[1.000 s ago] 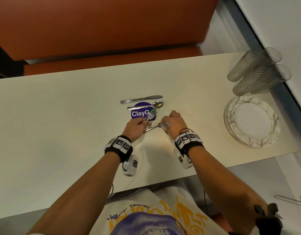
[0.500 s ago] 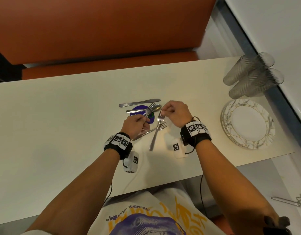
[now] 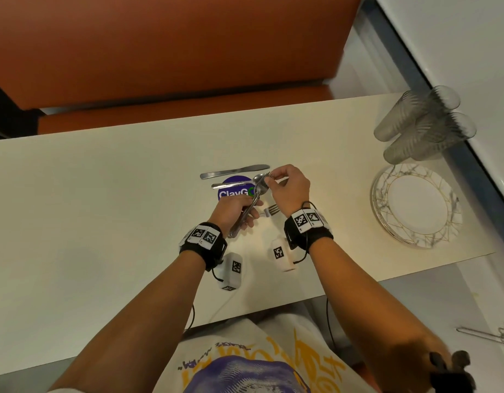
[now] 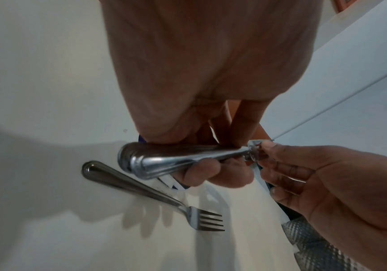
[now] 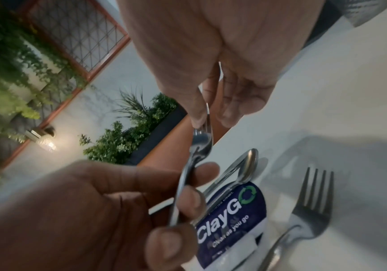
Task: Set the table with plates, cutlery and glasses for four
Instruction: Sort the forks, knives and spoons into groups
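My left hand grips two steel cutlery handles side by side, lifted just above the cream table. My right hand pinches the tines of a held fork at the top of that bundle. On the table lie another fork just right of my left hand, a spoon and a knife beyond the hands. The loose fork and the spoon also show in the wrist views.
A purple ClayGo sticker lies under the spoon. A stack of gold-patterned plates sits at the table's right end, with several ribbed glasses behind it by the wall. An orange bench runs along the far side.
My right hand picked a fork up off the table by its head and brought it over to my left hand, which now grips its handle with the other one.
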`<action>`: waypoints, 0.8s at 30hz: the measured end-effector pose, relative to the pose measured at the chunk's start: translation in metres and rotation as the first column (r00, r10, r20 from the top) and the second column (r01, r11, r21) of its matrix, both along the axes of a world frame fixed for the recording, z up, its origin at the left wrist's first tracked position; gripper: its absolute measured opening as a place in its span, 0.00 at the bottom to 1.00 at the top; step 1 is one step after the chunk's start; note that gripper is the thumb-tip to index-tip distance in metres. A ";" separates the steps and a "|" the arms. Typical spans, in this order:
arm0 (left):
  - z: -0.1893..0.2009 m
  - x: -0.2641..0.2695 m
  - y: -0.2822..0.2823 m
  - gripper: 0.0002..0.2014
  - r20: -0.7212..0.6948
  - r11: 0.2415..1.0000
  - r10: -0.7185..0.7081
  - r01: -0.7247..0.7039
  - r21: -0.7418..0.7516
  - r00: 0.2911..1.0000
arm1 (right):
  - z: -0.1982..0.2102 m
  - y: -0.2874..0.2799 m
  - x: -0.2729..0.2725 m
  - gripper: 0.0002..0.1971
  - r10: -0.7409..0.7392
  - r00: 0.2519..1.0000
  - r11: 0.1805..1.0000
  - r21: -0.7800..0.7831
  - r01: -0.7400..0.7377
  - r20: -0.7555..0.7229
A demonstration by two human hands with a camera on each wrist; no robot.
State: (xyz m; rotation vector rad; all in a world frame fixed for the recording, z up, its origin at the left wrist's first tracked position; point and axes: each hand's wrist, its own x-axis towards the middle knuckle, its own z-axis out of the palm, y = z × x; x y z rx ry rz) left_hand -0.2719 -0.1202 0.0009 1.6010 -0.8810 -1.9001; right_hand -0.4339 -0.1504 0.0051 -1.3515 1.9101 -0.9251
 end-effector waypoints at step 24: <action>-0.025 0.006 -0.003 0.14 0.384 0.926 -0.171 0.281 -0.252 0.907 | -0.051 0.013 -0.044 0.17 0.086 0.984 0.924 0.382 -0.020 -0.155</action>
